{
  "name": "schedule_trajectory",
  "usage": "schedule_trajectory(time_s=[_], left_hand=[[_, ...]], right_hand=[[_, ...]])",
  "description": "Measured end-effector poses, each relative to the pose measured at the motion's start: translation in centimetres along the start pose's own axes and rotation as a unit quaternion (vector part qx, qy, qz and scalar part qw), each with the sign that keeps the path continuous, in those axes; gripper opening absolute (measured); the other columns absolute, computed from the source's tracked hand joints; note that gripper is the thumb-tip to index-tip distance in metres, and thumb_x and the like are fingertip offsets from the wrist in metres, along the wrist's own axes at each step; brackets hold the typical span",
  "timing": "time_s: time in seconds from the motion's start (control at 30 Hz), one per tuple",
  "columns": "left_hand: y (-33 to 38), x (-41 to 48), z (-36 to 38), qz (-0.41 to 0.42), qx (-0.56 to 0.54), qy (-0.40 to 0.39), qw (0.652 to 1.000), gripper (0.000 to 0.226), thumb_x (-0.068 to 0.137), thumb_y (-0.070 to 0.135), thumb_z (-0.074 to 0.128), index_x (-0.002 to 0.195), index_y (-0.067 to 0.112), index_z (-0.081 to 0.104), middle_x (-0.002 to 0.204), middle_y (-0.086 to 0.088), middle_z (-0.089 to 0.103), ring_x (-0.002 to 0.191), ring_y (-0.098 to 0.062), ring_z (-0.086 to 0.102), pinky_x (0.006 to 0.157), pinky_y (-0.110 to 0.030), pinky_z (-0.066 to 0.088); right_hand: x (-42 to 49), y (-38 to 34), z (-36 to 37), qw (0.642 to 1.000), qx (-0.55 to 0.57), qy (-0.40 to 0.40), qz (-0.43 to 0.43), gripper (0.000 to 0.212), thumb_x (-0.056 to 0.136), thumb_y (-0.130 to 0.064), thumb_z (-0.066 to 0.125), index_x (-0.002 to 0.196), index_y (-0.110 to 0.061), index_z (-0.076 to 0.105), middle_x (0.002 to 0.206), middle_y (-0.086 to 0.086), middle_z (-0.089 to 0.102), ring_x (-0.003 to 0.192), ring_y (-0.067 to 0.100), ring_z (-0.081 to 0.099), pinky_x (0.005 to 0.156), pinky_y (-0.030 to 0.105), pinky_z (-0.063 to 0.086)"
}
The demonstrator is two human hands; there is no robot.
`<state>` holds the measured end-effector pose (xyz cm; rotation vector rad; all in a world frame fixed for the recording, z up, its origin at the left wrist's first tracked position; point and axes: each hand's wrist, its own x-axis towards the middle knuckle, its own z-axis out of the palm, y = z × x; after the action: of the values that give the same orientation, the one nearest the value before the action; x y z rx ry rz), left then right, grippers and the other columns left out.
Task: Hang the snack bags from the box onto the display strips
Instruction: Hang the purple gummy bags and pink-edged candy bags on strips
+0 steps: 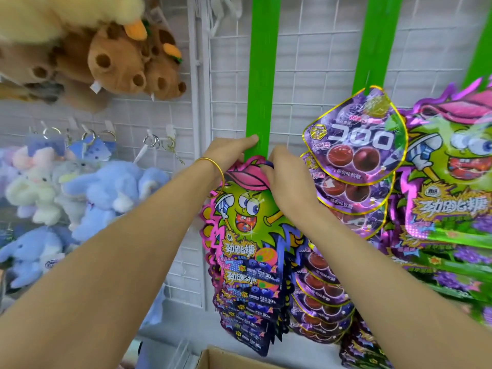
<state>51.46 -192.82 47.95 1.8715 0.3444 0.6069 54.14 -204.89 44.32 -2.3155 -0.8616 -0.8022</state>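
A snack bag (246, 217) with a green cartoon face and pink cap hangs at the top of a stack on the left green display strip (262, 75). My left hand (230, 153), with a gold bangle on the wrist, holds the strip and the bag's upper left edge. My right hand (286, 174) pinches the bag's top at the strip. Several matching bags (250, 302) hang below it. The cardboard box (226, 359) shows only a corner at the bottom edge.
Purple grape-gummy bags (356, 145) fill the middle strip (378, 43), and larger green-faced bags (452, 177) hang at the right. A white wire grid (314, 62) backs the strips. Brown plush toys (119, 65) and blue plush toys (106, 187) hang at the left.
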Motion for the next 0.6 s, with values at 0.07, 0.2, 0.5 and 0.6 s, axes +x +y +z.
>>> schedule_trajectory(time_s=[0.07, 0.2, 0.5, 0.6], left_hand=[[0.3, 0.0, 0.0, 0.016, 0.035, 0.01, 0.999, 0.04, 0.084, 0.044, 0.059, 0.062, 0.012, 0.05, 0.061, -0.001, 0.048, 0.052, -0.014, 0.043, 0.048, -0.022, 0.036], [0.9, -0.2, 0.0, 0.051, 0.053, 0.011, 0.997, 0.035, 0.087, 0.038, 0.057, 0.062, 0.015, 0.05, 0.061, 0.001, 0.049, 0.052, -0.009, 0.043, 0.03, -0.007, 0.028], [0.5, -0.1, 0.2, 0.013, 0.01, 0.021, 1.0, 0.033, 0.082, 0.043, 0.062, 0.071, 0.013, 0.053, 0.067, 0.0, 0.053, 0.059, -0.011, 0.048, 0.052, -0.023, 0.036], [0.4, -0.4, 0.0, 0.017, 0.03, 0.019, 0.999, 0.037, 0.083, 0.045, 0.06, 0.065, 0.013, 0.051, 0.067, -0.002, 0.055, 0.059, -0.012, 0.047, 0.054, -0.024, 0.035]], right_hand=[[0.2, -0.2, -0.3, 1.0, -0.015, 0.019, -0.007, 0.02, 0.094, -0.021, 0.049, 0.105, -0.005, 0.046, 0.102, 0.021, 0.063, 0.096, 0.041, 0.058, 0.063, 0.037, 0.031], [1.2, -0.4, -0.8, 0.995, -0.068, 0.064, -0.024, 0.011, 0.094, -0.014, 0.047, 0.104, -0.009, 0.046, 0.098, 0.017, 0.065, 0.091, 0.04, 0.061, 0.062, 0.038, 0.037], [0.5, -0.2, -0.1, 0.997, -0.071, 0.033, -0.008, 0.014, 0.092, -0.012, 0.047, 0.106, -0.007, 0.046, 0.099, 0.018, 0.065, 0.092, 0.039, 0.061, 0.061, 0.036, 0.031], [0.6, 0.3, 0.2, 0.997, -0.067, 0.028, 0.0, 0.013, 0.092, -0.01, 0.047, 0.105, -0.007, 0.046, 0.098, 0.018, 0.065, 0.091, 0.039, 0.061, 0.061, 0.036, 0.033]])
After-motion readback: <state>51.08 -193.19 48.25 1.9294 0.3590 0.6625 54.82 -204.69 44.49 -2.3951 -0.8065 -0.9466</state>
